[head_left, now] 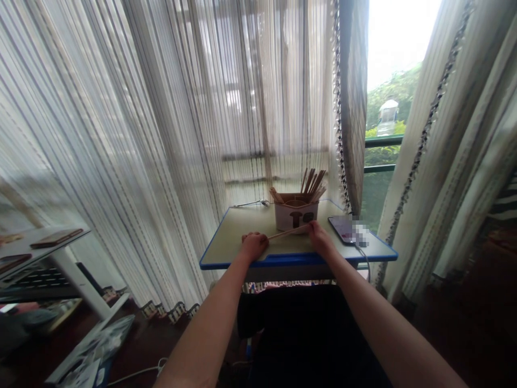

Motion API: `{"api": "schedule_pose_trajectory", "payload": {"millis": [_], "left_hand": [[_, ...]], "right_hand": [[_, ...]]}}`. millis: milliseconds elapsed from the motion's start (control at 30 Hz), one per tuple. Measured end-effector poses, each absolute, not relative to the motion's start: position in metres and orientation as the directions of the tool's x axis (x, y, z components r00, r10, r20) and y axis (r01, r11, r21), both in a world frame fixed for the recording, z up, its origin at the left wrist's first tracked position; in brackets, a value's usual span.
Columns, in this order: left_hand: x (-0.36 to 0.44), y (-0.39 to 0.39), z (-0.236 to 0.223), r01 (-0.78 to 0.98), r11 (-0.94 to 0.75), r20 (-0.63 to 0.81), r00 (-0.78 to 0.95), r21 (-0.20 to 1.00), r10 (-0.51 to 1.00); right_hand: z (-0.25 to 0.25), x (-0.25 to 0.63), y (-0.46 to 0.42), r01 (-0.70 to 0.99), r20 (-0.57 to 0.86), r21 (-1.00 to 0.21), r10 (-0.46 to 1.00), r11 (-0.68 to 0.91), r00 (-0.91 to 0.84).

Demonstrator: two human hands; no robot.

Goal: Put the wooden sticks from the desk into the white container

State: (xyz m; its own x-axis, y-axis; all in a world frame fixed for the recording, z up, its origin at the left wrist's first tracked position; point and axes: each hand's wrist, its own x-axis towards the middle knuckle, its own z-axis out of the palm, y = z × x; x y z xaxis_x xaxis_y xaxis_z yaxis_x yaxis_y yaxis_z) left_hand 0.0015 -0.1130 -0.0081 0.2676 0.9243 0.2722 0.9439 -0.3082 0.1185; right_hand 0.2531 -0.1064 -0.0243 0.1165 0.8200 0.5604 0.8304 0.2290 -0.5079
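Observation:
Both hands rest on a small desk (226,245) with a blue rim. My left hand (253,245) is curled shut around one end of a pair of wooden chopsticks (287,233). My right hand (320,238) pinches the other end, so the sticks lie nearly level between the hands, just above the desktop. Right behind them stands a white holder (296,214) with dark markings, and several more wooden chopsticks (312,183) stick up out of it.
A phone (345,229) lies on the desk to the right, with a cable running off the front edge. Striped curtains (161,134) hang close behind and to both sides. A white table (48,242) with flat objects stands at the left.

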Motion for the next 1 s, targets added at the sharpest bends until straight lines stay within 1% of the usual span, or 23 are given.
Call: {"api": "schedule_pose_trajectory", "payload": {"millis": [167, 200, 267, 333, 367, 467, 567, 633, 733, 833, 933, 1000], "left_hand": [[0.003, -0.111, -0.007, 0.941, -0.31, 0.267, 0.268, 0.133, 0.926], [0.003, -0.11, -0.007, 0.94, -0.311, 0.274, 0.265, 0.138, 0.924], [0.004, -0.107, -0.008, 0.941, -0.303, 0.29, 0.251, 0.151, 0.923], [0.004, -0.104, -0.009, 0.936, -0.308, 0.314, 0.245, 0.172, 0.917], [0.004, -0.104, -0.01, 0.934, -0.308, 0.318, 0.24, 0.182, 0.917], [0.005, -0.103, -0.01, 0.937, -0.283, 0.302, 0.215, 0.203, 0.929], [0.005, -0.103, -0.01, 0.943, -0.268, 0.294, 0.204, 0.199, 0.934], [0.004, -0.103, -0.011, 0.942, -0.279, 0.302, 0.214, 0.189, 0.929], [0.003, -0.102, -0.013, 0.938, -0.294, 0.307, 0.229, 0.184, 0.924], [0.002, -0.101, -0.013, 0.938, -0.293, 0.302, 0.229, 0.188, 0.926], [0.001, -0.1, -0.015, 0.93, -0.313, 0.313, 0.245, 0.19, 0.918], [0.0, -0.099, -0.016, 0.923, -0.332, 0.324, 0.26, 0.193, 0.91]], "right_hand": [[-0.027, 0.254, -0.105, 0.62, 0.391, -0.742, 0.916, 0.256, 0.089], [-0.025, 0.254, -0.106, 0.582, 0.383, -0.768, 0.92, 0.268, 0.082], [-0.016, 0.258, -0.112, 0.543, 0.435, -0.779, 0.895, 0.315, 0.104], [0.005, 0.265, -0.12, 0.573, 0.555, -0.728, 0.814, 0.376, 0.172], [0.019, 0.269, -0.124, 0.613, 0.629, -0.679, 0.749, 0.403, 0.205], [0.072, 0.283, -0.139, 0.773, 0.821, -0.485, 0.516, 0.408, 0.242], [0.12, 0.292, -0.147, 0.865, 0.927, -0.332, 0.302, 0.377, 0.224], [0.141, 0.295, -0.148, 0.913, 0.958, -0.255, 0.213, 0.319, 0.193], [0.156, 0.294, -0.144, 0.96, 0.978, -0.165, 0.161, 0.228, 0.131], [0.16, 0.29, -0.136, 0.981, 0.985, -0.096, 0.156, 0.167, 0.07], [0.158, 0.284, -0.123, 0.991, 0.98, -0.04, 0.201, 0.127, 0.014], [0.153, 0.28, -0.112, 0.995, 0.962, -0.035, 0.272, 0.093, 0.008]]}}
